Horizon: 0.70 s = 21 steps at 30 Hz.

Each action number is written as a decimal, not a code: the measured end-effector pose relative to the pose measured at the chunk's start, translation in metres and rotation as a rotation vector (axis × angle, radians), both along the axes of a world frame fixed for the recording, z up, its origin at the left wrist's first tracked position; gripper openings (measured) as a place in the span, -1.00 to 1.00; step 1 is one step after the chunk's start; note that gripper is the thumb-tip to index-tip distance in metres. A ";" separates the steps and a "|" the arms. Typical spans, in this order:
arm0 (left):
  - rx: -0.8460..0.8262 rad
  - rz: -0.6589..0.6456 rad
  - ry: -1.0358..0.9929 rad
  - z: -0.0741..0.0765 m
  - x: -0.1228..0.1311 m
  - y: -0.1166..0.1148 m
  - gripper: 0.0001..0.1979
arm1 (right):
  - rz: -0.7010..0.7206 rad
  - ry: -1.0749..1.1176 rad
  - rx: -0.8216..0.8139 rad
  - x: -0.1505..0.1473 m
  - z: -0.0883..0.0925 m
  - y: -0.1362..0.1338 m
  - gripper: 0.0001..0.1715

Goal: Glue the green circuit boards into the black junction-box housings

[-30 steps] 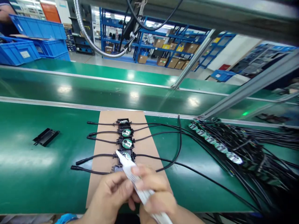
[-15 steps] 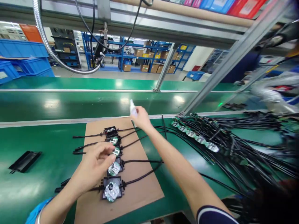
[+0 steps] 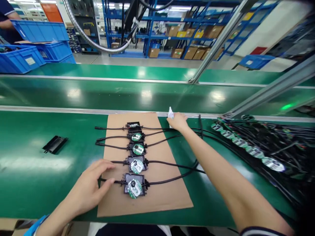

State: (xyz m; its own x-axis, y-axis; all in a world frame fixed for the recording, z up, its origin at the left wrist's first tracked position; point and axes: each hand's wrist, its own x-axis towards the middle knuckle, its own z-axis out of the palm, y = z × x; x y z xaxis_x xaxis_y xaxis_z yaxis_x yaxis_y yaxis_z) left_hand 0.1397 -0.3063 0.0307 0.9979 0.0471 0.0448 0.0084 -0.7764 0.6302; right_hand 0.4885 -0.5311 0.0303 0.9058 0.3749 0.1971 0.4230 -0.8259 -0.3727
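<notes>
A small white bottle [image 3: 170,113] with a narrow tip stands upright at the far right corner of the cardboard sheet [image 3: 169,196], and my right hand [image 3: 179,122] is closed on it. My left hand [image 3: 92,185] is open, thumb and fingers apart, at the cardboard's left edge beside a black cable. Just right of it lies the nearest black housing [image 3: 142,179] with a round green circuit board [image 3: 134,188] on it. Several similar housings form a row running away from me, cables leaving both sides. The farthest housing [image 3: 133,126] shows no round board.
A loose black cover [image 3: 55,144] lies on the green table [image 3: 22,186] at left. At right is a pile of black cables [image 3: 292,147] with round boards [image 3: 254,151] along its near side. Metal posts [image 3: 221,39] rise behind, and blue bins [image 3: 22,60] sit at far left.
My left hand has moved off the circuit boards, left and toward me, its fingers spreading. The bottle in my right hand has gone from tilted to upright. The camera view has shifted.
</notes>
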 end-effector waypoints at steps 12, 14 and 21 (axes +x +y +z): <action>0.000 -0.104 -0.159 -0.027 -0.003 -0.021 -0.88 | 0.744 0.135 0.210 -0.222 -0.030 -0.052 -0.87; -0.008 -0.104 -0.171 -0.019 -0.006 -0.024 -0.87 | 0.779 0.050 0.270 -0.224 -0.032 -0.059 -0.81; 0.039 -0.073 -0.070 -0.005 -0.010 -0.035 -0.85 | 0.920 0.023 0.003 -0.237 0.010 -0.062 -0.67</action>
